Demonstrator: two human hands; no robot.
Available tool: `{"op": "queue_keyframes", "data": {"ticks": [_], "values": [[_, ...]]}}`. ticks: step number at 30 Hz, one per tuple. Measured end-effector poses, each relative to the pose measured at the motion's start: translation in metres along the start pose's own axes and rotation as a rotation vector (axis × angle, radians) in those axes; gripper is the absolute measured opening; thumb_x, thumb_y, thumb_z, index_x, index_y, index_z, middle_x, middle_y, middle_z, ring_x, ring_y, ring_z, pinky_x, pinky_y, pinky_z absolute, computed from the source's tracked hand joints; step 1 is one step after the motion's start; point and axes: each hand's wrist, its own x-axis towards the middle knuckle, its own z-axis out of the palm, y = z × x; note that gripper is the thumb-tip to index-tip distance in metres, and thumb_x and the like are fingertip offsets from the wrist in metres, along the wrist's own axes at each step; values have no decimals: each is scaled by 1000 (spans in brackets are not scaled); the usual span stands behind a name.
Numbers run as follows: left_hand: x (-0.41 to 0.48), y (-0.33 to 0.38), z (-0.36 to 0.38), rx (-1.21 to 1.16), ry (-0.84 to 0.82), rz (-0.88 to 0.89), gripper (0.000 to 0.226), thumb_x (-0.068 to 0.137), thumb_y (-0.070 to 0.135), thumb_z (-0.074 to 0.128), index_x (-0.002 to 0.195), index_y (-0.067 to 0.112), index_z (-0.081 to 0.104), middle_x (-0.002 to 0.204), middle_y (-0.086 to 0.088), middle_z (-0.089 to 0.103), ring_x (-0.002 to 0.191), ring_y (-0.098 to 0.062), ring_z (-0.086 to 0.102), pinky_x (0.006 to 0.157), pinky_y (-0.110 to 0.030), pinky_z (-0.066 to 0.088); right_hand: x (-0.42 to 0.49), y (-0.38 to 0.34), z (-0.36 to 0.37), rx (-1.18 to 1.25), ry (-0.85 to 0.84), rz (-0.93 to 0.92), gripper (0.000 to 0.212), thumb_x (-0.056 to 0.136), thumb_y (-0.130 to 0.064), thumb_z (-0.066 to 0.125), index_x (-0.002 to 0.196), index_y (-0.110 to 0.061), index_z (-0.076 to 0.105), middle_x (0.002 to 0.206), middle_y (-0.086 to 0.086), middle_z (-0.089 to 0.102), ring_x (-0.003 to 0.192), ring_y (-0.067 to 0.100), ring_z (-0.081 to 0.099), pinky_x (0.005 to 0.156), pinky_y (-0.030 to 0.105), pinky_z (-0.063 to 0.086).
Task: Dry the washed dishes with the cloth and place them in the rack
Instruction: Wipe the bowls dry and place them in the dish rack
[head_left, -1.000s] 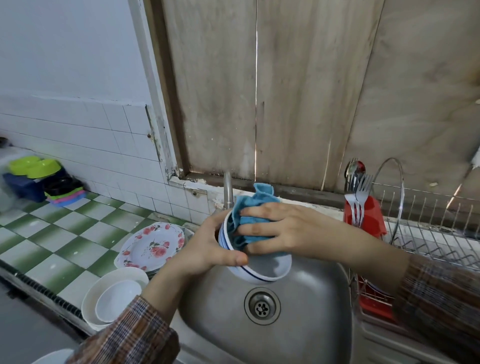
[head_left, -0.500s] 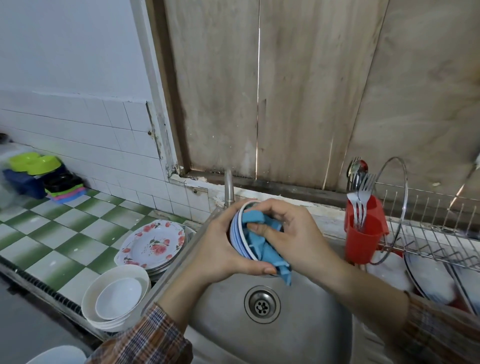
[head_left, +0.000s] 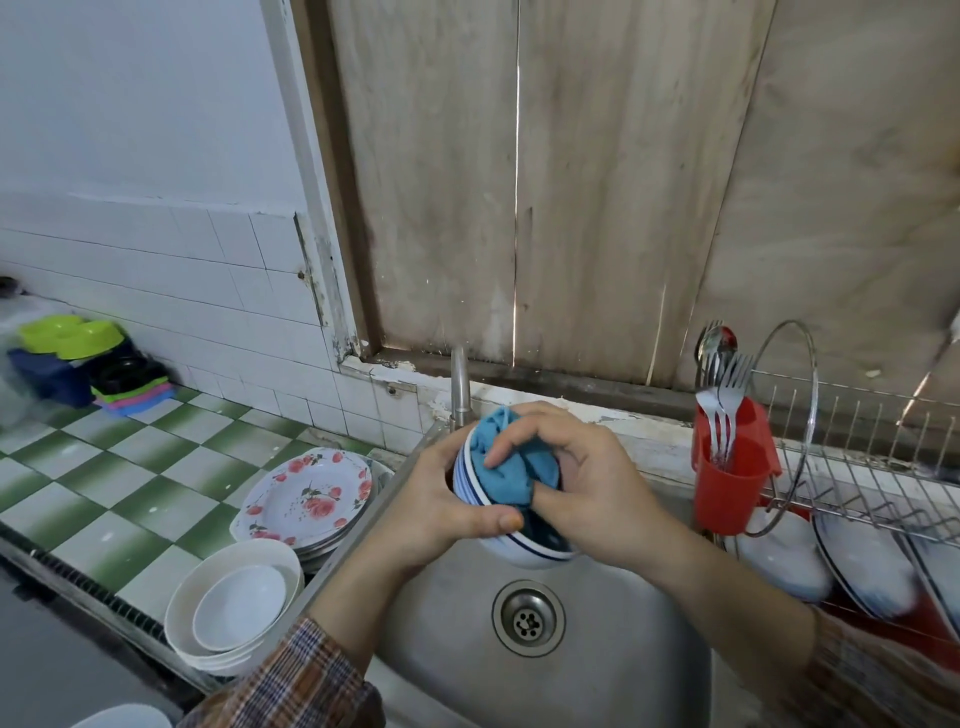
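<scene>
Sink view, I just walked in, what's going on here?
A person is drying a blue-rimmed white bowl over the sink. The left hand grips the bowl from outside while the right hand works a blue cloth inside it. Floral plates and stacked white bowls wait on the tiled counter to the left. On the right, the wire rack already holds a few dishes beside a red cutlery holder, so the job looks partway done.
</scene>
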Motion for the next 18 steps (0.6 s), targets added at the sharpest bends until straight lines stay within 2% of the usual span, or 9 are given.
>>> {"op": "queue_keyframes", "data": {"ticks": [1, 3, 5, 6, 8, 10, 13, 15, 18], "values": [[-1, 0, -1, -12, -2, -5, 90, 46, 53, 92, 109, 0, 57, 95, -2, 70, 90, -18, 66, 77, -27, 54, 1, 0, 0, 75, -9, 19, 37, 70, -4, 61, 83, -38, 69, 105, -6, 62, 108, 21, 60, 95, 41, 50], [-2, -1, 0, -14, -12, -20, 91, 47, 51, 92, 113, -1, 56, 99, -4, 71, 94, -20, 68, 79, -28, 54, 2, 4, 2, 149, 95, 91, 46, 76, 12, 63, 82, -33, 68, 104, 0, 65, 102, 23, 65, 88, 50, 55], [-2, -2, 1, 19, -9, -25, 93, 46, 52, 92, 115, 0, 57, 102, -6, 72, 96, -21, 68, 81, -29, 53, 3, 5, 6, 149, 187, 134, 42, 79, 14, 66, 83, -28, 66, 100, -2, 68, 98, 19, 68, 83, 45, 57], [-2, -3, 0, 28, -2, -22, 93, 46, 53, 92, 114, 0, 57, 101, -6, 72, 95, -21, 68, 80, -29, 53, 3, 5, 7, 152, 170, 140, 40, 79, 14, 67, 83, -26, 65, 97, -4, 68, 97, 16, 68, 83, 40, 57], [-2, -3, -5, 19, 23, -18, 93, 42, 54, 93, 112, 2, 58, 95, -3, 72, 90, -17, 68, 77, -26, 54, 2, 2, 2, 222, -10, 148, 39, 77, 18, 67, 83, -21, 63, 95, -5, 66, 98, 12, 66, 83, 30, 54], [-3, -2, -12, 9, 30, -27, 95, 39, 55, 93, 111, 4, 59, 92, -3, 72, 87, -17, 68, 75, -27, 55, 3, -3, -12, 243, -282, 155, 37, 77, 22, 64, 84, -15, 61, 97, 1, 65, 98, 15, 66, 83, 30, 55], [-7, 0, -16, 68, -4, -34, 91, 39, 60, 91, 112, 12, 64, 96, -4, 72, 91, -20, 68, 78, -32, 54, 9, -4, -35, -184, -610, -9, 33, 78, 19, 60, 84, -13, 66, 106, 4, 63, 100, 18, 62, 88, 37, 52], [-7, 0, -13, 62, -49, -53, 90, 43, 59, 91, 114, 12, 63, 97, -3, 72, 92, -18, 67, 78, -30, 53, 13, 2, -40, -534, -615, -226, 32, 75, 13, 58, 87, -15, 70, 117, 0, 59, 106, 14, 57, 91, 33, 47], [-5, 3, -9, -48, -127, -119, 94, 45, 53, 92, 115, 2, 56, 95, -3, 72, 89, -17, 68, 74, -25, 53, 16, 7, -33, -789, -490, -613, 20, 86, -1, 63, 96, -15, 72, 124, 7, 61, 107, 26, 58, 86, 38, 50]]}}
